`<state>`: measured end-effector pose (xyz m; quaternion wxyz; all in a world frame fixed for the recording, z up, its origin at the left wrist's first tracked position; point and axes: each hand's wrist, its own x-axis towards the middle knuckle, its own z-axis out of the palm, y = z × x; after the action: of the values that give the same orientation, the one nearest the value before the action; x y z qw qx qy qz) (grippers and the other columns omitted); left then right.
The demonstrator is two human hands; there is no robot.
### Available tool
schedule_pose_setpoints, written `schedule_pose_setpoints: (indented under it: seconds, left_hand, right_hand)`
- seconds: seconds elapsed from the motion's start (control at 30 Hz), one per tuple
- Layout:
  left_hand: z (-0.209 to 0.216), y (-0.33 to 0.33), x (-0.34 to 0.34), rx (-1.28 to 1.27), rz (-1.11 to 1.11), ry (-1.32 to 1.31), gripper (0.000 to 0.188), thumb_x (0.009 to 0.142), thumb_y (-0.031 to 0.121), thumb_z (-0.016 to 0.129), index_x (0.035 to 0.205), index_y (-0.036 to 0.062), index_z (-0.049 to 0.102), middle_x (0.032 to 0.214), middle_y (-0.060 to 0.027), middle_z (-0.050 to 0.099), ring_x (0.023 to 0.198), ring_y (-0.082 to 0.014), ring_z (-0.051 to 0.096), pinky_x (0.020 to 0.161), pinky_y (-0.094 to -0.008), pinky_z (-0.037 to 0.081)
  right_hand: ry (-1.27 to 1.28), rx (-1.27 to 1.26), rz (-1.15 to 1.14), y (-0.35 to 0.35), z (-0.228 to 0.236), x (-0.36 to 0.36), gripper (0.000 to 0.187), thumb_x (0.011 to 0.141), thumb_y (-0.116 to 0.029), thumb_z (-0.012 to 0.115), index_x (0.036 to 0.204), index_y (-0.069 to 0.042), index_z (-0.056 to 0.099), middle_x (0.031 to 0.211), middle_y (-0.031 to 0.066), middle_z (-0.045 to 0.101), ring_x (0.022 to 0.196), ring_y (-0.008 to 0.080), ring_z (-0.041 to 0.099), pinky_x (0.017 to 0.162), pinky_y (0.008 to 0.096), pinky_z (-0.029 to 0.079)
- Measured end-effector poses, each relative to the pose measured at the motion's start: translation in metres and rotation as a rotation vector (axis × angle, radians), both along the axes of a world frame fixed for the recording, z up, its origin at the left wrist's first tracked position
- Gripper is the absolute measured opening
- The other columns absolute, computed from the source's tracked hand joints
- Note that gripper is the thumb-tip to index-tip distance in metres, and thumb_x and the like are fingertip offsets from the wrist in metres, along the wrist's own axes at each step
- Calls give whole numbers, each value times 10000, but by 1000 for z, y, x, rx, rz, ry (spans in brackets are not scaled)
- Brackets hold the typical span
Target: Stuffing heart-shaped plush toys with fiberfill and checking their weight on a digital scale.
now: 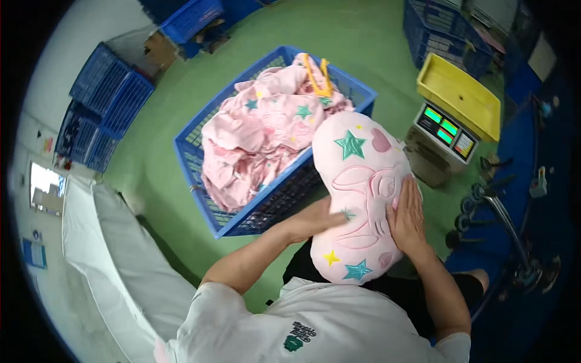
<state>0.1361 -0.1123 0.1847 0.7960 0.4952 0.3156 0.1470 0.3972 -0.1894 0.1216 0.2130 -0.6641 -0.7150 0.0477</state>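
Note:
A plump pink pillow [361, 162], narrowed at its middle, lies before my body over my dark-clad lap. Its face carries embroidered teal and yellow stars, pink hearts and stitched outlines. Along its right edge rests my right hand [409, 219], open and flat, with the fingers stretched out and the thumb toward the pillow's middle. On the opposite side, my left hand [318, 219] touches the narrowed part, its fingers stretched out and slightly blurred by motion. The pillow's underside is hidden.
Beyond the pillow stands a blue plastic basket [227, 225] heaped with pink printed fabric pieces [260, 130]. A scale [446, 130] with green displays and a yellow tray [463, 97] is at right. White cloth [109, 248] drapes at left; stacked blue crates [112, 91] stand farther back on the green floor.

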Motion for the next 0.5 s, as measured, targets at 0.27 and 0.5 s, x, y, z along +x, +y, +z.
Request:
schedule_pose_setpoints:
  seconds: [0.27,0.5]
  left_hand:
    - [-23,-9,21,-76,205,11,688,849,178,728,1446,-19,449,1335,-187,600,1176,-263,604,1004,-350,502]
    - [-27,-2,-10,-54,509,-136,635,857,120,700,1430,-17,462,1279,-185,627,1114,-274,635,959,-366,536]
  right_hand:
    - [7,46,11,6,28,-21,741,946,-194,561,1544,88,227,1601,304,244,1490,440,241,1226,507,194]
    - [277,26,17,13,86,21,568,971,-183,553,1506,-54,412,1579,172,373,1480,362,311,1210,472,259]
